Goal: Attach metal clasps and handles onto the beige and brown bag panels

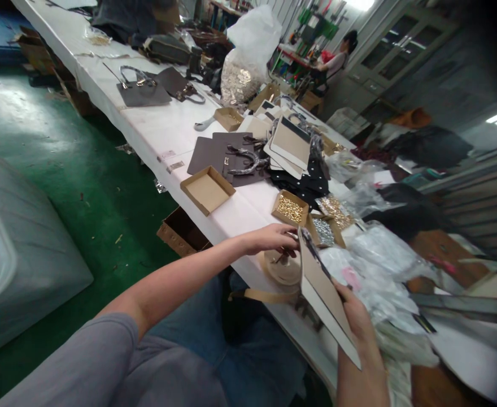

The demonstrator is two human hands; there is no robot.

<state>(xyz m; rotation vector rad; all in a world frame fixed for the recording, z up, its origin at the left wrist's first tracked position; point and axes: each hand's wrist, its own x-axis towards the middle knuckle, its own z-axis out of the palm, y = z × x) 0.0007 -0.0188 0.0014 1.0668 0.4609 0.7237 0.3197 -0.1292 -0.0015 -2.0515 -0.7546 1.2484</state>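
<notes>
A flat bag panel [322, 282], beige with a white section and a dark strip at its upper end, is tilted up in front of me. My right hand [356, 311] grips it along its right edge. My left hand [274, 240] is at the panel's upper left edge with its fingers bent; whatever is between them is too small to make out. Just below that hand, a round beige roll [280, 274] lies on the table. A tan strip [265, 295] sticks out over the table's front edge. Beyond the panel are a box of gold-coloured pieces [290, 208] and a box of silver-coloured pieces [323, 230].
On the white table [155, 133] are an empty cardboard tray [208, 189], dark bag panels with handles [206, 155] and stacked beige panels [290, 141]. Plastic bags [384, 249] crowd the right. A grey bin [28, 243] stands left. Another person [335, 63] sits far back.
</notes>
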